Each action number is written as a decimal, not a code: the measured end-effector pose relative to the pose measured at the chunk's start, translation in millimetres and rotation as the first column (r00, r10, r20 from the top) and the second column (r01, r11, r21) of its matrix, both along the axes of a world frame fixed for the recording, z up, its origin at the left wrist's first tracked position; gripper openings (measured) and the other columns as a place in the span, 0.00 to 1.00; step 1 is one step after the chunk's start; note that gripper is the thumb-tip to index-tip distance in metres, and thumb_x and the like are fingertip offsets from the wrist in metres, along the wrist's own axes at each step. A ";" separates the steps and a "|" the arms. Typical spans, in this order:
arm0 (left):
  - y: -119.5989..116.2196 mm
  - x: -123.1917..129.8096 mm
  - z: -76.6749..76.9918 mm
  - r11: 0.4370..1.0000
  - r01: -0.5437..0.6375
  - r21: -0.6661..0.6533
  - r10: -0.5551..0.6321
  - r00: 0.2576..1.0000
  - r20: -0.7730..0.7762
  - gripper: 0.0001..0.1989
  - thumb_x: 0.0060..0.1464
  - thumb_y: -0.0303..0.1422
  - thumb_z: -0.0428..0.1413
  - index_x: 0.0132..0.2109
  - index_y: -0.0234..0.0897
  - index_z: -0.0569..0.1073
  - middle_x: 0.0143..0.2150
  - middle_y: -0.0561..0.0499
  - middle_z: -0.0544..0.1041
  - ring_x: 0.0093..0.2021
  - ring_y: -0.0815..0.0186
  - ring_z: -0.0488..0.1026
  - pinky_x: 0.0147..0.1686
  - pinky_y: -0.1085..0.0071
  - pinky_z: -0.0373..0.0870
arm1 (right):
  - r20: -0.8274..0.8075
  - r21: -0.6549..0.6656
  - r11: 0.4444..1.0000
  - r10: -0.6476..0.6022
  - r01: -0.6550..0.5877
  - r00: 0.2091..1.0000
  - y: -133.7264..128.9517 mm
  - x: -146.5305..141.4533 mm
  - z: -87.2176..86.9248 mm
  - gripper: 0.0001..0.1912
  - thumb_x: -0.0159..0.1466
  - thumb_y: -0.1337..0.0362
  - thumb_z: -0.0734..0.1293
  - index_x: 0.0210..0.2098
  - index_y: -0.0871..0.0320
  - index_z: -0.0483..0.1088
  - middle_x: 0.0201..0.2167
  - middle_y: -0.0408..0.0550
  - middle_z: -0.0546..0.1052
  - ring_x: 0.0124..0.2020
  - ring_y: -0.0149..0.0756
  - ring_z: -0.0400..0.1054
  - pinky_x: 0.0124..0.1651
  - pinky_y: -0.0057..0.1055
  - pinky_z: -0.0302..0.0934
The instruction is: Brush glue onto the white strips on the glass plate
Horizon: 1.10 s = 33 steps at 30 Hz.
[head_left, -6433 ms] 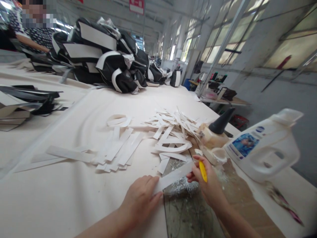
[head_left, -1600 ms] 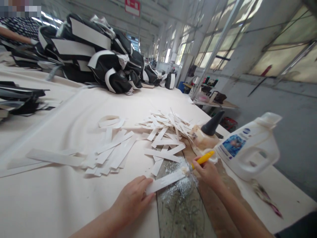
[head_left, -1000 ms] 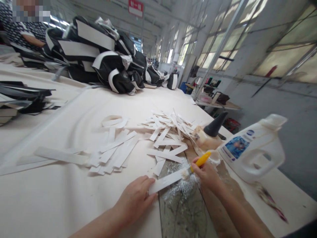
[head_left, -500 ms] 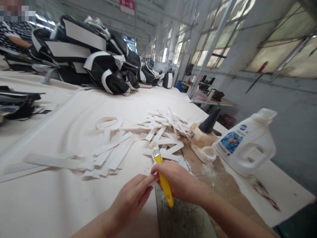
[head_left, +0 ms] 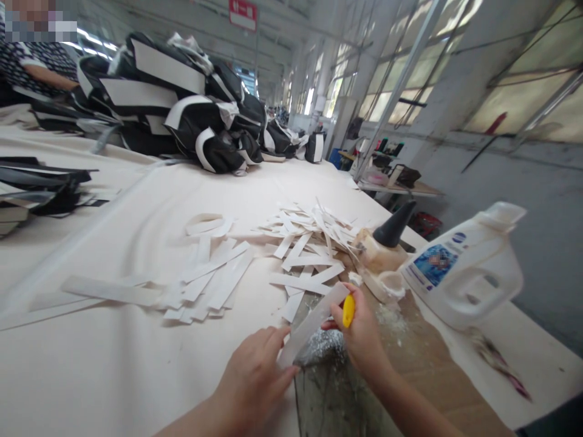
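A white strip (head_left: 314, 325) stretches slantwise between my two hands over a glue-spattered dark board (head_left: 337, 400). At its near end, the thumb and fingers of my left hand (head_left: 255, 370) are closed on it. My right hand (head_left: 364, 334) pinches the far end and also grips a paintbrush (head_left: 348, 311). Only part of the brush's yellow handle shows; its bristles are hidden. Just beyond lies a loose heap of white strips (head_left: 314, 233). More white strips (head_left: 214, 282) are fanned out to the left on the cloth-covered table (head_left: 150, 376).
At right, a white plastic jug (head_left: 469, 267) stands beside a cut-open container (head_left: 387, 279) and a black cone-shaped nozzle (head_left: 395, 224). Brown cardboard (head_left: 423, 352) lies below them. Black-and-white sewn pieces (head_left: 200, 115) are piled at the back, near a person's arm (head_left: 52, 77). Black pieces (head_left: 40, 188) lie at left.
My right hand has turned the brush, so its bristles no longer show, and moved right. The white strip is now stretched between both hands. The view has shifted slightly.
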<state>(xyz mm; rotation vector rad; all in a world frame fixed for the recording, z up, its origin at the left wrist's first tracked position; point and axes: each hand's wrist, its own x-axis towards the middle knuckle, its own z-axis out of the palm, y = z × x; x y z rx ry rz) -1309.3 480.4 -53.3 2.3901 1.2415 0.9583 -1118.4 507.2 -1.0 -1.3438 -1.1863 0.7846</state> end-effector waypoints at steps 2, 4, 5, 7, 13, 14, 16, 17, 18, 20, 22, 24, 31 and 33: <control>0.5 0.4 -1.7 0.999 0.009 0.053 -0.005 0.997 -0.078 0.17 0.50 0.27 0.54 0.49 0.36 0.65 0.38 0.46 0.73 0.37 0.59 0.72 0.37 0.61 0.73 | -0.069 -0.028 1.000 -0.002 0.000 0.998 -6.4 1.4 -6.0 0.26 0.53 0.58 0.67 0.48 0.55 0.55 0.33 0.41 0.62 0.26 0.30 0.65 0.25 0.29 0.69; 0.8 0.6 -1.7 0.998 0.022 0.066 -0.013 0.992 -0.127 0.19 0.48 0.28 0.55 0.50 0.34 0.66 0.41 0.44 0.73 0.38 0.58 0.72 0.37 0.61 0.73 | -0.122 -0.041 0.999 -0.022 0.018 0.992 -11.2 3.1 -8.6 0.27 0.52 0.58 0.68 0.48 0.54 0.55 0.34 0.41 0.62 0.28 0.31 0.64 0.27 0.31 0.70; 0.7 0.8 -1.1 0.998 0.027 0.065 -0.017 0.989 -0.145 0.20 0.47 0.30 0.57 0.50 0.34 0.66 0.42 0.43 0.73 0.39 0.58 0.72 0.38 0.61 0.73 | -0.144 -0.042 0.999 -0.039 0.033 0.989 -12.9 3.7 -9.3 0.28 0.52 0.58 0.69 0.48 0.54 0.54 0.34 0.41 0.62 0.29 0.32 0.64 0.27 0.32 0.70; -0.2 1.0 0.5 0.997 0.034 0.070 -0.020 0.982 -0.188 0.20 0.47 0.31 0.58 0.49 0.35 0.67 0.44 0.42 0.73 0.40 0.57 0.71 0.39 0.61 0.73 | -0.183 -0.046 0.997 -0.062 0.055 0.981 -14.8 3.8 -11.3 0.29 0.51 0.58 0.69 0.48 0.54 0.55 0.34 0.41 0.62 0.31 0.33 0.63 0.28 0.32 0.70; -1.2 0.8 1.4 0.999 0.042 0.007 -0.038 0.958 -0.283 0.10 0.52 0.26 0.51 0.42 0.35 0.70 0.40 0.45 0.73 0.39 0.59 0.71 0.40 0.61 0.72 | -0.036 -0.040 0.999 -0.027 0.026 0.999 -8.6 20.4 -18.2 0.26 0.55 0.55 0.66 0.49 0.55 0.55 0.36 0.46 0.64 0.33 0.37 0.64 0.29 0.34 0.69; -0.8 1.0 1.1 0.999 0.035 -0.030 -0.042 0.961 -0.275 0.09 0.52 0.27 0.50 0.41 0.36 0.70 0.40 0.46 0.73 0.39 0.60 0.71 0.40 0.62 0.71 | 0.072 0.001 0.999 -0.032 0.032 0.997 -7.0 27.7 -15.2 0.25 0.57 0.54 0.64 0.49 0.56 0.56 0.37 0.47 0.65 0.33 0.37 0.65 0.30 0.35 0.68; 0.0 1.5 0.9 0.996 0.026 -0.088 -0.048 0.966 -0.253 0.08 0.52 0.27 0.50 0.40 0.36 0.70 0.39 0.47 0.73 0.40 0.61 0.70 0.41 0.63 0.71 | 0.319 0.119 0.993 -0.063 0.025 0.946 -5.9 42.2 -3.5 0.23 0.60 0.54 0.61 0.51 0.57 0.58 0.36 0.48 0.68 0.32 0.38 0.65 0.35 0.36 0.66; 0.4 1.7 1.1 0.994 0.026 -0.109 -0.052 0.968 -0.247 0.08 0.53 0.27 0.49 0.40 0.36 0.70 0.40 0.47 0.73 0.40 0.61 0.70 0.41 0.63 0.71 | 0.426 0.169 0.986 -0.075 0.002 0.902 -7.1 47.3 4.3 0.22 0.61 0.54 0.60 0.53 0.56 0.58 0.35 0.48 0.69 0.33 0.38 0.66 0.37 0.36 0.65; 0.8 1.8 1.6 0.992 0.026 -0.126 -0.056 0.968 -0.243 0.08 0.53 0.27 0.49 0.40 0.36 0.70 0.39 0.47 0.73 0.40 0.61 0.70 0.42 0.64 0.70 | 0.505 0.210 0.977 -0.083 -0.029 0.859 -9.3 49.9 12.4 0.21 0.62 0.55 0.59 0.53 0.55 0.60 0.35 0.48 0.70 0.34 0.38 0.66 0.39 0.36 0.64; 1.2 1.7 2.9 0.988 0.027 -0.153 -0.064 0.968 -0.242 0.08 0.53 0.27 0.48 0.40 0.36 0.70 0.39 0.47 0.72 0.40 0.61 0.70 0.42 0.64 0.70 | 0.577 0.224 0.968 -0.035 -0.116 0.816 -16.1 46.6 25.7 0.17 0.63 0.55 0.59 0.49 0.53 0.65 0.36 0.48 0.72 0.36 0.39 0.67 0.41 0.35 0.62; 1.3 1.2 4.3 0.986 0.031 -0.165 -0.071 0.967 -0.244 0.08 0.53 0.27 0.48 0.40 0.36 0.70 0.39 0.47 0.72 0.40 0.61 0.70 0.41 0.64 0.70 | 0.558 0.146 0.970 0.083 -0.196 0.826 -22.3 34.7 30.8 0.13 0.62 0.55 0.60 0.41 0.54 0.69 0.35 0.47 0.73 0.35 0.37 0.67 0.38 0.32 0.62; 1.2 0.7 5.2 0.985 0.034 -0.168 -0.075 0.966 -0.249 0.08 0.54 0.27 0.47 0.40 0.36 0.70 0.39 0.47 0.72 0.39 0.61 0.70 0.41 0.64 0.70 | 0.504 -0.006 0.970 0.214 -0.245 0.837 -23.5 22.8 26.9 0.12 0.61 0.55 0.61 0.35 0.56 0.70 0.29 0.46 0.73 0.30 0.36 0.67 0.32 0.29 0.62; 2.6 0.6 4.1 0.983 0.029 -0.182 -0.080 0.957 -0.279 0.09 0.54 0.28 0.48 0.40 0.36 0.70 0.39 0.47 0.73 0.40 0.60 0.70 0.42 0.64 0.69 | 0.588 -0.116 0.993 0.062 0.008 0.806 14.8 56.6 5.0 0.18 0.54 0.50 0.58 0.27 0.60 0.68 0.17 0.43 0.68 0.22 0.37 0.65 0.26 0.29 0.57; 3.1 0.6 3.8 0.983 0.027 -0.184 -0.078 0.958 -0.276 0.09 0.54 0.28 0.48 0.40 0.36 0.71 0.39 0.47 0.73 0.40 0.60 0.70 0.42 0.64 0.69 | 0.641 -0.083 0.993 -0.012 0.086 0.767 23.9 75.6 12.0 0.20 0.52 0.49 0.57 0.26 0.60 0.68 0.16 0.44 0.68 0.22 0.38 0.65 0.26 0.30 0.56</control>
